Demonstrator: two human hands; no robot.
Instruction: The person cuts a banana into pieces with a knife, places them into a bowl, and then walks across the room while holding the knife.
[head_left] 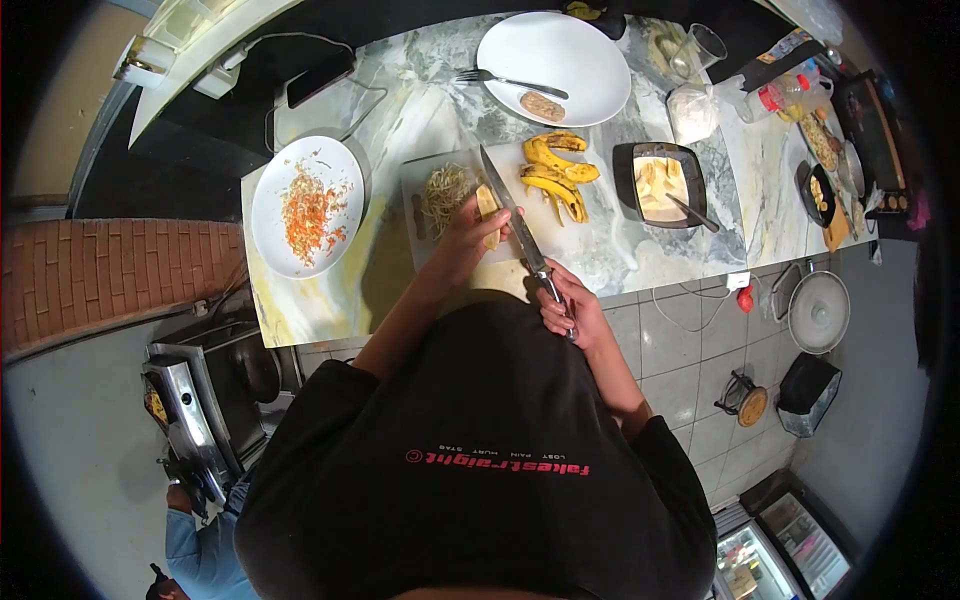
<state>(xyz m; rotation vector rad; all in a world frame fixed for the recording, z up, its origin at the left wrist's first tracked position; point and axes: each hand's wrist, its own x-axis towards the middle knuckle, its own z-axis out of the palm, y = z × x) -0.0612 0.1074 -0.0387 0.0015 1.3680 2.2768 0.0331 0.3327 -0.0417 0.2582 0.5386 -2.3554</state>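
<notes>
My left hand (465,240) holds a peeled banana (487,207) upright over the cutting board (552,238). Wrapped round the handle of a long knife (528,235) is my right hand (572,308); the blade points away from me, alongside the banana and close to my left fingertips. Yellow banana peels (556,180) lie on the board to the right of the blade. Bean sprouts (447,198) are heaped left of my left hand. A dark square bowl (624,180) further right contains pale batter with banana pieces (660,178) and a spoon (690,213).
A white plate of shredded vegetables (310,213) stands on the left. Behind the board is a large white plate (590,55) with a fork (510,82) and a brown food piece (543,107). A bag of white powder (692,112) sits back right. A person in blue (205,540) is behind, lower left.
</notes>
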